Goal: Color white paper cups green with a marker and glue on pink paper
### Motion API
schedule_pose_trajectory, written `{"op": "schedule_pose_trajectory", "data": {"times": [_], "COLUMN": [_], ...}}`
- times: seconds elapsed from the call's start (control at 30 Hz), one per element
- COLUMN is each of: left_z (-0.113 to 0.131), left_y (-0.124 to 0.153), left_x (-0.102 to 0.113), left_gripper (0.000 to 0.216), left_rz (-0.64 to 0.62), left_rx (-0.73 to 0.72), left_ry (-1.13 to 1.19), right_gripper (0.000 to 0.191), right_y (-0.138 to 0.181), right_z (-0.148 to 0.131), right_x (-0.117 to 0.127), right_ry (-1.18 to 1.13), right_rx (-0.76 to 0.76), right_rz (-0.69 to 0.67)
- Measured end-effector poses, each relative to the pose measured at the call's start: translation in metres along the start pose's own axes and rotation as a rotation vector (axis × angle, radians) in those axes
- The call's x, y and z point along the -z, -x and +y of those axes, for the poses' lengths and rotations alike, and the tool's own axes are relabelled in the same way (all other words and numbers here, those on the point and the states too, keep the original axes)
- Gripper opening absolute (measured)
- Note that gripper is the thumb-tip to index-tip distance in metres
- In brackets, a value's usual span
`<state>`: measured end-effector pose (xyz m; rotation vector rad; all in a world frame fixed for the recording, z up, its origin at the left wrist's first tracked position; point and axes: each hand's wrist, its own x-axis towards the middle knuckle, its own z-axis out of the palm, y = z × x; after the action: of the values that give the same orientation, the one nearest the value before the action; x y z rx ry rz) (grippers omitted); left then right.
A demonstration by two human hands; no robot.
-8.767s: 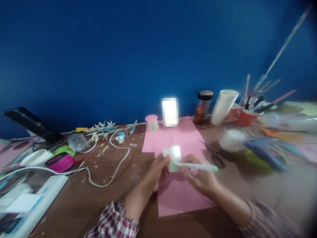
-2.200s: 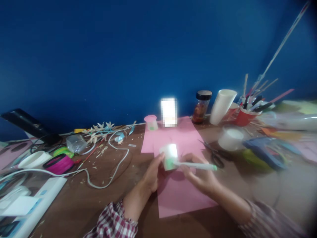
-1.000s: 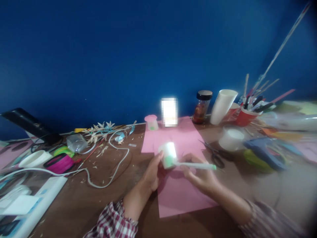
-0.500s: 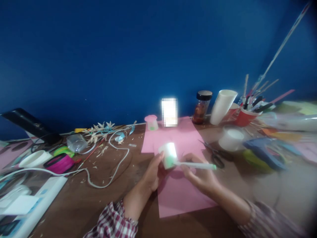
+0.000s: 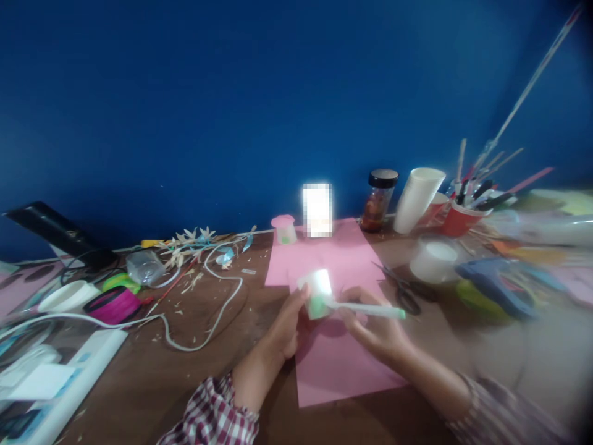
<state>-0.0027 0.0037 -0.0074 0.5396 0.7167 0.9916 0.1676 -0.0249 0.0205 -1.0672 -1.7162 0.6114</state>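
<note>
My left hand (image 5: 296,324) is closed around a small white paper cup (image 5: 319,285), tilted above the pink paper (image 5: 343,371). Green colouring (image 5: 319,306) covers part of the cup's side. In my right hand (image 5: 375,327) is a white marker pen (image 5: 365,309) with a green end, its tip touching or very near the green patch. Behind them, a similar small cup (image 5: 286,233) with a pink top and a green mark stands on a further pink sheet (image 5: 319,256). Scissors (image 5: 405,293) lie right of my right hand.
A dark-lidded jar (image 5: 378,201), a stack of white cups (image 5: 419,199) and a red cup of pens (image 5: 463,217) stand at the back right. Tape rolls (image 5: 112,305), a white cable (image 5: 204,347) and a power strip (image 5: 92,364) lie at left. A blue wall (image 5: 231,111) rises behind.
The cup has shifted very slightly in my left hand's grip, and the green patch sits a little differently. Both hands stay nearly where they were.
</note>
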Motion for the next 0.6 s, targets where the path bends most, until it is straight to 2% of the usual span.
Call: {"op": "schedule_pose_trajectory", "data": {"times": [0.13,0.6], "left_z": [0.0005,0.0027], "left_y": [0.0014,0.004], "left_x": [-0.0015,-0.0051], "left_gripper": [0.037,0.033], "left_rz": [-0.029,-0.001], "left_rx": [0.011,0.02], "left_ry": [0.017,0.034], "right_gripper": [0.005,0.007], "right_y": [-0.0002,0.0006], "right_z": [0.0018,0.0011], "right_x": [-0.0004,0.0005], "right_ry": [-0.017,0.022], "right_rx": [0.002,-0.026], "right_rz": [0.022,-0.008]}}
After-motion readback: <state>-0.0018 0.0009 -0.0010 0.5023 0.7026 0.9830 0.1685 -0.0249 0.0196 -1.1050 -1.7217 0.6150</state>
